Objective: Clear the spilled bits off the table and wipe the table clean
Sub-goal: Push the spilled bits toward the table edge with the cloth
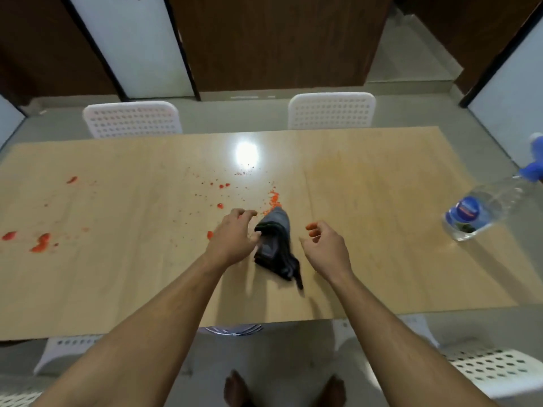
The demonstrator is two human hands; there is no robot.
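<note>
A dark grey cloth (276, 242) lies bunched on the light wooden table (382, 201), between my two hands. My left hand (235, 236) grips its left edge, thumb pressed against the fold. My right hand (323, 248) hovers just right of the cloth, fingers apart and curled, holding nothing, with orange stain on the fingertips. A small heap of orange-red spilled bits (274, 199) sits at the cloth's far end. Smaller red specks (223, 185) scatter to the left of the heap. Bigger red blobs (41, 243) lie near the table's left end.
A clear plastic bottle (484, 210) with a blue label and blue top stands tilted at the table's right end. White perforated chairs stand at the far side (132, 118) (332, 110) and at the near right (493, 371). My bare feet show below the near table edge.
</note>
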